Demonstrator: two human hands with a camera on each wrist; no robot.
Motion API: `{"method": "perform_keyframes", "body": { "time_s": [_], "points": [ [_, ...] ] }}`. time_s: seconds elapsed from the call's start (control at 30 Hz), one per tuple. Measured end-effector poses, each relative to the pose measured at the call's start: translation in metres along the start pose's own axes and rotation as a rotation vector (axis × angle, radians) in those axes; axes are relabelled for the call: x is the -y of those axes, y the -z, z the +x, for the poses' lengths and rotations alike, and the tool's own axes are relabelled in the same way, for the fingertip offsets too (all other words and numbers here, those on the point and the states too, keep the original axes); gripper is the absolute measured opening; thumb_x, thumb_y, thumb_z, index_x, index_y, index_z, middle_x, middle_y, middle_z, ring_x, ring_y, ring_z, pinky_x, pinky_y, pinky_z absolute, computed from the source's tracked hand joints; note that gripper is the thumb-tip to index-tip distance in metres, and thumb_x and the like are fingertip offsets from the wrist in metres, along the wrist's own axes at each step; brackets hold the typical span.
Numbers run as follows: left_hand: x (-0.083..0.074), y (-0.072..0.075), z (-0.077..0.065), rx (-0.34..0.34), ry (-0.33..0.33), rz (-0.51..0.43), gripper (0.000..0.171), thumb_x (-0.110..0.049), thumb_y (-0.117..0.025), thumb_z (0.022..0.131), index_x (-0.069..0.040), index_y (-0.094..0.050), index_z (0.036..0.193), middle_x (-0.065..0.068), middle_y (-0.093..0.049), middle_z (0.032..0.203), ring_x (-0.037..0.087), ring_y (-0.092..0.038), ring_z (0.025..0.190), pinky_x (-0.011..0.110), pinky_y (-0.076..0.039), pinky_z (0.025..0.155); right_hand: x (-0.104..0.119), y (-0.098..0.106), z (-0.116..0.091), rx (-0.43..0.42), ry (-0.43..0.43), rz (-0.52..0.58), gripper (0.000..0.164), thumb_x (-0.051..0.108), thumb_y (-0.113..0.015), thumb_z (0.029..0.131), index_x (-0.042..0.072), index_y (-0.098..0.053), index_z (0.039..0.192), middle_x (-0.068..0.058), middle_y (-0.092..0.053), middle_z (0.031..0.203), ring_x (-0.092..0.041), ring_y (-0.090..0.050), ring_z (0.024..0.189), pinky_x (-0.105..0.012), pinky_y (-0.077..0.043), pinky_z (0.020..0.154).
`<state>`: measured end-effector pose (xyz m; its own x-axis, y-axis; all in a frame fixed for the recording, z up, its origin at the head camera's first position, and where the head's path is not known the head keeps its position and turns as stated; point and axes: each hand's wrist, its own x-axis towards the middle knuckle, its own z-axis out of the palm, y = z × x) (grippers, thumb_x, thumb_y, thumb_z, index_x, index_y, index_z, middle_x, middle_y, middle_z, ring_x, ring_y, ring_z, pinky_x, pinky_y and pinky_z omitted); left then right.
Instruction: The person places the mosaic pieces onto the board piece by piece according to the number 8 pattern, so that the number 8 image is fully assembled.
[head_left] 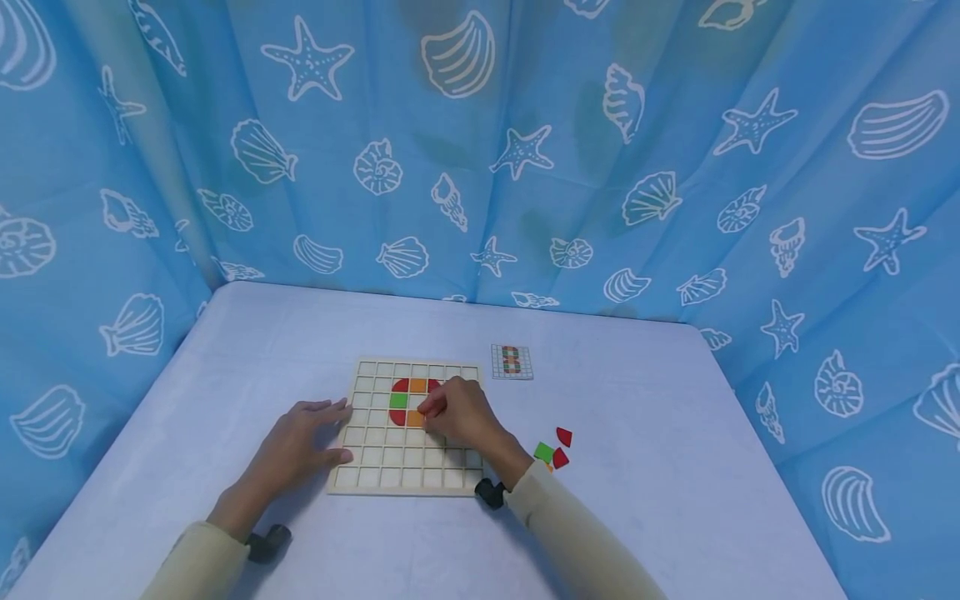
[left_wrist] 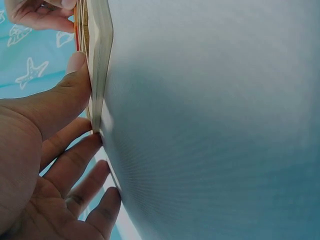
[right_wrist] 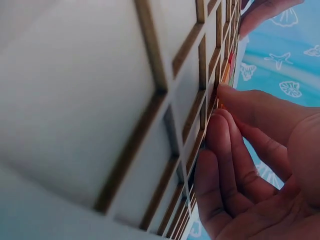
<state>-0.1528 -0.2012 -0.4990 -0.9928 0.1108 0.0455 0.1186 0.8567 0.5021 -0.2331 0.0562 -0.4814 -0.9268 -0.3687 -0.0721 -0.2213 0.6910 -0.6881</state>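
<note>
A pale wooden grid board (head_left: pixel 386 479) lies on the table with coloured tiles set in its upper middle. Red quarter-round tiles (head_left: pixel 397 417), a green square tile (head_left: pixel 398 401) and an orange square tile (head_left: pixel 417 385) form a rounded shape around a bare cell. My left hand (head_left: pixel 294 446) rests at the board's left edge, fingers spread, thumb along the rim. Over the board, my right hand (head_left: pixel 467 414) has thumb and fingertips brought together at a lower orange square tile (head_left: pixel 415 418). Orange shows between those fingertips in the right wrist view. The hand covers the shape's right side.
Behind the board's right corner lies a small pattern card (head_left: pixel 513 362). Loose pieces sit right of the right forearm: red quarter-rounds (head_left: pixel 564 437), a green square (head_left: pixel 544 452) and a partly hidden orange piece. A blue shell-print curtain (head_left: pixel 465 167) borders the white table (head_left: pixel 637 400).
</note>
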Motion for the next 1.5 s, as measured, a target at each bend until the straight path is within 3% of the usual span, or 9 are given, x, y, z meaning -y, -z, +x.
{"method": "perform_keyframes", "body": {
  "time_s": [0.23,0.43,0.63,1.13,1.5],
  "points": [
    [0.0,0.0,0.0,-0.006,-0.008,0.005,0.075,-0.022,-0.094,0.08,-0.007,-0.064,0.146,0.015,-0.061,0.155,0.047,-0.053,0.144,0.065,-0.046,0.116,-0.005,0.006,-0.009,0.038,-0.005,0.087,0.028,0.01,-0.09,0.085,0.014,-0.084,0.111,0.003,-0.077,0.092,-0.012,-0.067,0.081,-0.023,-0.061,0.075],
    [-0.001,0.002,0.001,0.001,-0.002,0.006,0.075,-0.022,-0.094,0.08,-0.008,-0.063,0.147,0.014,-0.059,0.156,0.046,-0.051,0.146,0.065,-0.045,0.118,-0.015,0.016,-0.015,0.025,-0.003,0.155,0.027,0.012,-0.089,0.087,0.016,-0.083,0.114,0.005,-0.077,0.097,-0.012,-0.069,0.087,-0.025,-0.062,0.08],
    [-0.001,0.002,0.001,0.001,0.0,0.002,0.075,-0.022,-0.094,0.08,-0.008,-0.063,0.147,0.015,-0.06,0.156,0.047,-0.051,0.146,0.065,-0.045,0.118,-0.028,0.029,-0.025,-0.027,0.016,0.153,0.027,0.013,-0.087,0.089,0.017,-0.081,0.116,0.003,-0.078,0.099,-0.012,-0.07,0.088,-0.026,-0.063,0.081],
    [0.0,0.002,0.0,0.008,0.004,0.0,0.075,-0.023,-0.094,0.08,-0.008,-0.063,0.147,0.014,-0.06,0.156,0.046,-0.051,0.146,0.065,-0.045,0.118,-0.068,0.06,-0.055,-0.157,-0.115,0.148,0.024,0.01,-0.088,0.088,0.02,-0.081,0.109,0.003,-0.076,0.098,-0.015,-0.069,0.085,-0.027,-0.064,0.081],
    [0.002,0.003,0.001,0.017,-0.008,-0.002,0.075,-0.025,-0.093,0.081,-0.009,-0.063,0.148,0.013,-0.059,0.157,0.046,-0.051,0.146,0.066,-0.044,0.118,-0.086,0.076,-0.08,-0.21,-0.215,0.145,0.025,0.01,-0.089,0.086,0.016,-0.079,0.108,-0.001,-0.076,0.099,-0.017,-0.069,0.084,-0.025,-0.064,0.076]
  ]
}}
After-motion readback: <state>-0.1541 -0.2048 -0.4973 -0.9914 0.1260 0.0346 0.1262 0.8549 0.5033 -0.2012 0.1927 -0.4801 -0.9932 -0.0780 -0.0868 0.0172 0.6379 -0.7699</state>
